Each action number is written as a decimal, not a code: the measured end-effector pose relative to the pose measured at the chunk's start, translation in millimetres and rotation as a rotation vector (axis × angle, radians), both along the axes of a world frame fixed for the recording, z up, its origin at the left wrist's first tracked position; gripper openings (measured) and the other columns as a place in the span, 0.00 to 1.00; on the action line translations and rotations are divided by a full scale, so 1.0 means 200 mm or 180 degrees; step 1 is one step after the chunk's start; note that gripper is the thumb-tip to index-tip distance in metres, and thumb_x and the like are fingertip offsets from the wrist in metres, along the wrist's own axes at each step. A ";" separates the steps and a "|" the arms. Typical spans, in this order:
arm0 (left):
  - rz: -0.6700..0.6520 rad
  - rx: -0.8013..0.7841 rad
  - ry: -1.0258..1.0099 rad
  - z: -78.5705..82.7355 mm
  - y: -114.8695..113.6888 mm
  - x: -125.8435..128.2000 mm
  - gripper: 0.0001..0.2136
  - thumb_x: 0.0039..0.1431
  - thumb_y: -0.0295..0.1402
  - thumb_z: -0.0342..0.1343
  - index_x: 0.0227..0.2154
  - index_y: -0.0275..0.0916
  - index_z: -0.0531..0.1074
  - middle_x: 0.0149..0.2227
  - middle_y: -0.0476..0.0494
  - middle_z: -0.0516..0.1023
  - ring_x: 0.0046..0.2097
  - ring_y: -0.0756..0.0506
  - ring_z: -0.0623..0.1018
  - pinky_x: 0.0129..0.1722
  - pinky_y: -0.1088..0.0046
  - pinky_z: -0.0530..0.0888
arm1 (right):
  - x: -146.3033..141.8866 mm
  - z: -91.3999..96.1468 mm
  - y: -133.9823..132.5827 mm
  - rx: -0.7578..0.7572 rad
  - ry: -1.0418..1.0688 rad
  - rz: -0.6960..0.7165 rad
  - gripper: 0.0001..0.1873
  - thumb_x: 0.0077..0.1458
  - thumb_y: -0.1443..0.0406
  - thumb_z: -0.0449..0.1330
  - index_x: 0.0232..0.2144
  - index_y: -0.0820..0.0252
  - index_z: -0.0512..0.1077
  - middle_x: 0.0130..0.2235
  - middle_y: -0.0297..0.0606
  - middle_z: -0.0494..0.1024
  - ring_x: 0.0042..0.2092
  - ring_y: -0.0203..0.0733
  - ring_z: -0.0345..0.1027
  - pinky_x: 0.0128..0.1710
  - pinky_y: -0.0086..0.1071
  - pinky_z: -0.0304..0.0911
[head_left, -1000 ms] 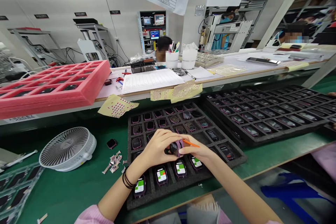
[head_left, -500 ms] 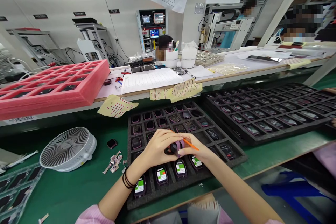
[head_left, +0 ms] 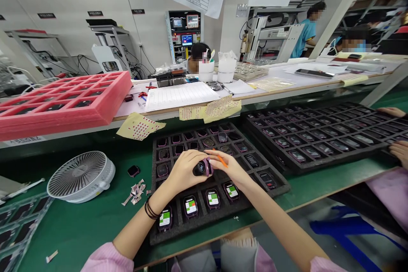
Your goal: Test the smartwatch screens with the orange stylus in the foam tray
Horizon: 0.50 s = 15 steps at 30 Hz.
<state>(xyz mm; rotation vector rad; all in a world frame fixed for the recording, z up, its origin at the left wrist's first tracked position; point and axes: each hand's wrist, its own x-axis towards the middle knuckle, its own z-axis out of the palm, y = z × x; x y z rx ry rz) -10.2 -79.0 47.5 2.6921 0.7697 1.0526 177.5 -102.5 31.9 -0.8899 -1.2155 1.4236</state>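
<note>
A dark smartwatch with a purple case (head_left: pixel 202 168) is raised above the black foam tray (head_left: pixel 204 219), turned partly on its side. My left hand (head_left: pixel 182 172) is closed around it, fingers over the top and thumb below. My right hand (head_left: pixel 234 170) touches the watch's right side with its fingertips and holds a thin orange stick (head_left: pixel 221 158), whose tip I cannot make out. Below the hands, several watches in the tray's front row glow green and white, such as one lit watch (head_left: pixel 212 198). Other watches in the tray have mostly dark screens.
On the green bench to the left are a grey fan (head_left: pixel 81 176), a loose watch (head_left: pixel 133 171) and a pile of small strips (head_left: pixel 135 192). A second watch tray (head_left: pixel 306 170) lies to the right, beside a co-worker's hand (head_left: pixel 399 151). A pink foam tray (head_left: pixel 105 110) rests on the shelf.
The watch has turned in my left hand, showing more of its dark round face. The orange stick is angled differently in my right hand. At the right, the co-worker's hands show more fully.
</note>
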 end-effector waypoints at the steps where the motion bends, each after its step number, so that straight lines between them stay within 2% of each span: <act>1: 0.0054 -0.0014 0.0038 0.01 0.00 0.00 0.20 0.48 0.32 0.61 0.46 0.40 0.69 0.45 0.40 0.76 0.47 0.41 0.74 0.47 0.61 0.69 | 0.01 0.01 -0.01 0.0015 0.0046 -0.0105 0.21 0.46 0.59 0.66 0.45 0.54 0.73 0.43 0.39 0.78 0.47 0.44 0.70 0.50 0.41 0.64; 5: 0.0218 -0.0050 0.0097 0.03 -0.02 0.04 0.18 0.47 0.33 0.62 0.43 0.39 0.70 0.44 0.40 0.77 0.45 0.41 0.75 0.44 0.63 0.71 | 0.07 0.03 -0.06 0.0023 0.0027 -0.0273 0.20 0.50 0.57 0.63 0.45 0.56 0.73 0.43 0.42 0.79 0.43 0.45 0.73 0.45 0.41 0.68; 7: 0.0265 -0.0073 0.0138 0.04 -0.03 0.07 0.18 0.47 0.34 0.62 0.43 0.39 0.70 0.44 0.40 0.77 0.45 0.41 0.75 0.43 0.63 0.72 | 0.10 0.02 -0.08 0.0078 -0.0033 -0.0391 0.19 0.54 0.54 0.59 0.44 0.58 0.73 0.38 0.42 0.80 0.38 0.44 0.75 0.40 0.39 0.69; 10: 0.0322 -0.0154 0.0176 0.04 -0.04 0.10 0.18 0.47 0.35 0.63 0.42 0.39 0.70 0.43 0.41 0.77 0.44 0.41 0.76 0.43 0.64 0.72 | 0.14 0.01 -0.09 0.0230 -0.0082 -0.0656 0.23 0.57 0.51 0.52 0.43 0.61 0.74 0.31 0.42 0.81 0.31 0.42 0.75 0.34 0.37 0.70; 15: 0.0315 -0.0454 -0.0161 0.05 -0.06 0.11 0.18 0.47 0.35 0.63 0.41 0.38 0.70 0.42 0.40 0.76 0.43 0.43 0.76 0.44 0.66 0.73 | 0.18 0.00 -0.12 0.0507 0.0104 -0.0906 0.26 0.60 0.50 0.47 0.42 0.62 0.75 0.31 0.42 0.80 0.30 0.41 0.73 0.29 0.34 0.69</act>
